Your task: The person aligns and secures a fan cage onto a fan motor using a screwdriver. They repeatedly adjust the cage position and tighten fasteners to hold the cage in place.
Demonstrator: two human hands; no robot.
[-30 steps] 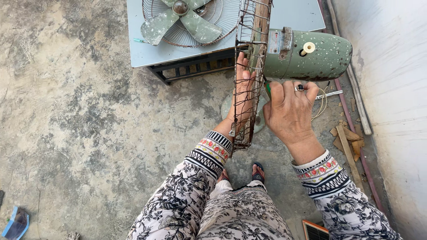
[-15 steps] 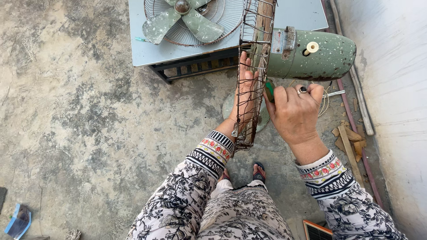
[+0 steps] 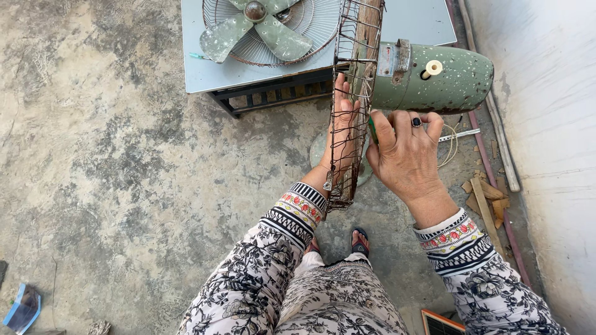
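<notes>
Floor (image 3: 112, 161): mottled grey concrete, stained, running up to a white wall (image 3: 546, 155) on my right.

Surface (image 3: 428, 22): a pale grey metal top on a dark slatted frame, at the upper edge of the view. On its middle lies a round wire guard with a green three-bladed fan rotor (image 3: 257, 28), chipped and dusty.

Fan motor housing (image 3: 434, 77): a green, paint-flecked cylinder, lying sideways just off the surface's near right corner, with a cream knob on top. A round green base shows on the floor below it.

Rear wire guard (image 3: 351, 105): rusty, seen edge-on, standing upright against the front of the motor housing.

My left hand (image 3: 341, 133): forearm reaching forward from a black-and-white flowered sleeve with a striped cuff, palm behind the wire guard; its fingers are stretched up along the wires, but whether they grip them I cannot tell.

My right hand (image 3: 406, 155): back of the hand upward, a dark-stoned ring on one finger, its fingers curled and pressed to the underside of the motor housing beside the guard, closed on a small green-handled tool (image 3: 372, 130).

Wood scraps (image 3: 487, 192): pale offcuts on the floor by the wall.

Blue wrapper (image 3: 22, 307): crumpled, at the floor's lower left corner.

My sandalled feet (image 3: 360, 242): below the guard.
</notes>
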